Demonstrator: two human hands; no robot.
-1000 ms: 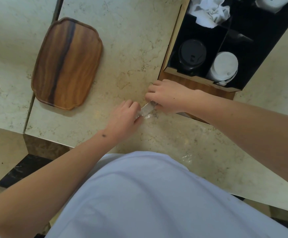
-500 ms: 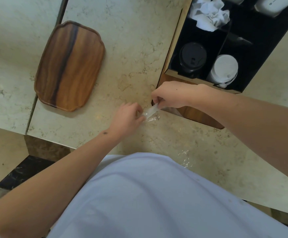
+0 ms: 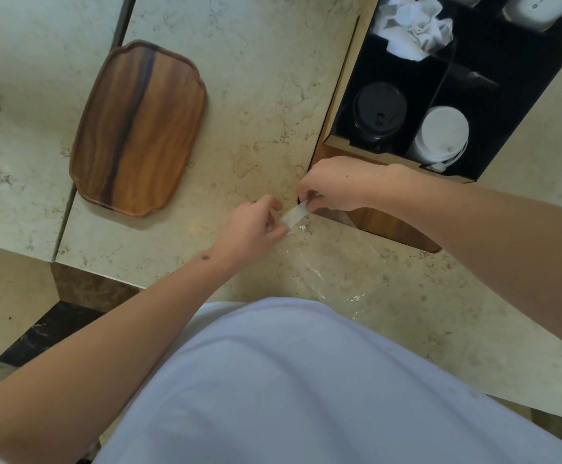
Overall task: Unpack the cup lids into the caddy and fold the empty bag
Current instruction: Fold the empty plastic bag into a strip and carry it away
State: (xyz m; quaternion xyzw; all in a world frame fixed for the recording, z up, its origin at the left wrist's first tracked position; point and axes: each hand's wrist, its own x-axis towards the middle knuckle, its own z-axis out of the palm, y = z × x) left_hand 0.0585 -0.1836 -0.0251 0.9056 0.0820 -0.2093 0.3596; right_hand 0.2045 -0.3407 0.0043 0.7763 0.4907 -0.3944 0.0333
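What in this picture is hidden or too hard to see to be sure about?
All from the head view:
- Clear bag: nearly invisible on the counter; its edges and folds are unclear, and its near end is hidden by the shirt.
- Fingertips of the left hand and right hand: curled around the bag's end.
- Caddy: cut off by the top edge.
- Black lids and white lids: count unreadable from above.

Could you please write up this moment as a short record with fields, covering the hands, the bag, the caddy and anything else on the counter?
left hand: pinching one end of the clear plastic bag
right hand: pinching the other end, close to the caddy's front corner
clear plastic bag: empty, its end gathered into a narrow strip between the hands, the rest trailing flat on the counter
caddy: black compartments, wooden sides
black lids: stacked in front left compartment
white lids: stacked in front right compartment
wooden tray: empty, left of the hands
counter: pale marble
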